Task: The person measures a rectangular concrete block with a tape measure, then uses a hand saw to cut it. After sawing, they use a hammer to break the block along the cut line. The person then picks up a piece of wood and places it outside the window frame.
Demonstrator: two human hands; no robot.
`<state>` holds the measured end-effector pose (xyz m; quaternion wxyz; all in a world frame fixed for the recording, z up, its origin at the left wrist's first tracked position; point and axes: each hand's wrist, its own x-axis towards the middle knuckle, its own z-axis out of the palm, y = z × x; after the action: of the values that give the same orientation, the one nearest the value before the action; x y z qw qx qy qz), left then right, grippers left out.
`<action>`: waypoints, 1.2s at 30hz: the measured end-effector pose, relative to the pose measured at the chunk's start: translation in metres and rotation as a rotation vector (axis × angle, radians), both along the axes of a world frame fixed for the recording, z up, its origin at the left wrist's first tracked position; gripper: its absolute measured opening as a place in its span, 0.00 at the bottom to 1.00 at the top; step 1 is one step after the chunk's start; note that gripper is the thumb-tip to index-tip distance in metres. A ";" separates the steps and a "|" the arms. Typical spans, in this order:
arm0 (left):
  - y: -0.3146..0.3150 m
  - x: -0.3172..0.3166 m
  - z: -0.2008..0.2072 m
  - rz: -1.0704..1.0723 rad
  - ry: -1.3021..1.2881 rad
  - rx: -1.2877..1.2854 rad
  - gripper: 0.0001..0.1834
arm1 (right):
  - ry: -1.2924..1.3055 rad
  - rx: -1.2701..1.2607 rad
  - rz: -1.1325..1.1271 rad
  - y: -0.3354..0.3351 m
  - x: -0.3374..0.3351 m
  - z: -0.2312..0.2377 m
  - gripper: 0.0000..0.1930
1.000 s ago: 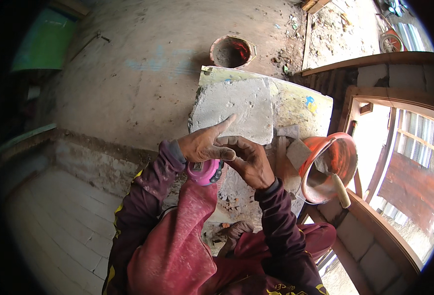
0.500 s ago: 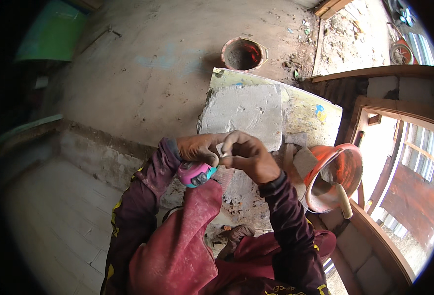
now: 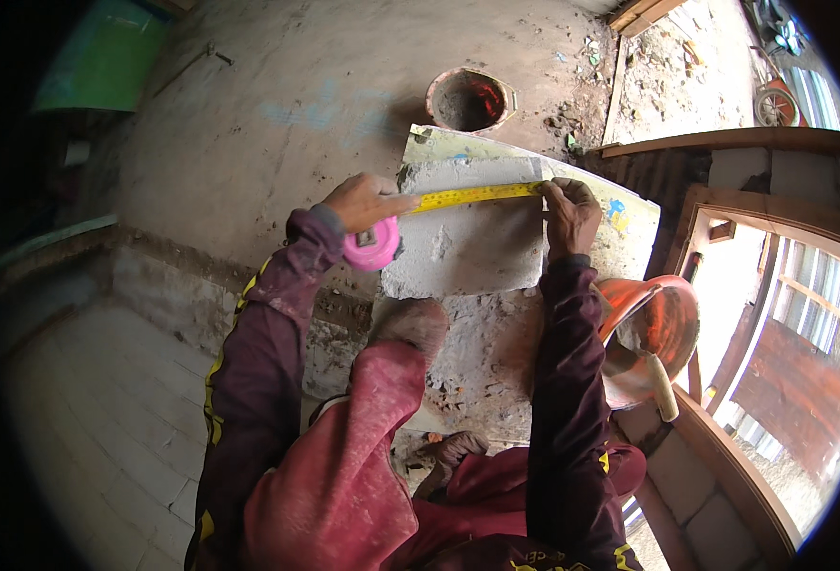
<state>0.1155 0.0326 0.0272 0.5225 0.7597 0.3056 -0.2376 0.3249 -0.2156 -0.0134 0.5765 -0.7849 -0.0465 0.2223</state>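
Observation:
A pink tape measure (image 3: 372, 247) is gripped in my left hand (image 3: 365, 202), at the left edge of a light grey block (image 3: 468, 252). Its yellow blade (image 3: 482, 195) is drawn out over the upper part of the block. At the block's right edge, my right hand (image 3: 573, 211) has its fingers closed on the blade's free end; the hook itself is hidden. The block lies flat on a pale yellow, paint-marked board (image 3: 620, 233). My foot (image 3: 415, 325) is just below the block's near edge.
Beyond the board stands a dirty bucket (image 3: 468, 101). An orange-red bucket (image 3: 653, 328) leans at the right, with a tool handle (image 3: 663, 388) sticking out. Wooden frames (image 3: 781, 205) line the right wall. A rod-like tool (image 3: 192, 68) lies far left.
The yellow blade has been pulled out of the tape measure. My hands have moved forward and spread apart, from close together near the block's near edge to its two sides.

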 end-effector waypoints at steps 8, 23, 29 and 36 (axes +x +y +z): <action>-0.010 0.018 0.002 -0.071 0.032 0.463 0.30 | -0.265 -0.257 0.056 -0.001 -0.011 0.001 0.13; -0.013 0.020 0.003 -0.089 0.066 0.496 0.28 | -0.214 -0.148 0.054 -0.010 -0.028 0.003 0.15; -0.011 0.021 0.011 -0.085 0.061 0.418 0.30 | -0.328 -0.111 0.034 -0.009 -0.033 -0.007 0.15; -0.012 0.018 0.010 -0.078 0.063 0.445 0.38 | -0.269 -0.083 -0.034 -0.003 -0.034 -0.010 0.11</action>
<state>0.1331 0.0204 0.0370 0.3226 0.8597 0.3371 -0.2079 0.2914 -0.2188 -0.0230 0.5358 -0.8315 -0.1008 0.1070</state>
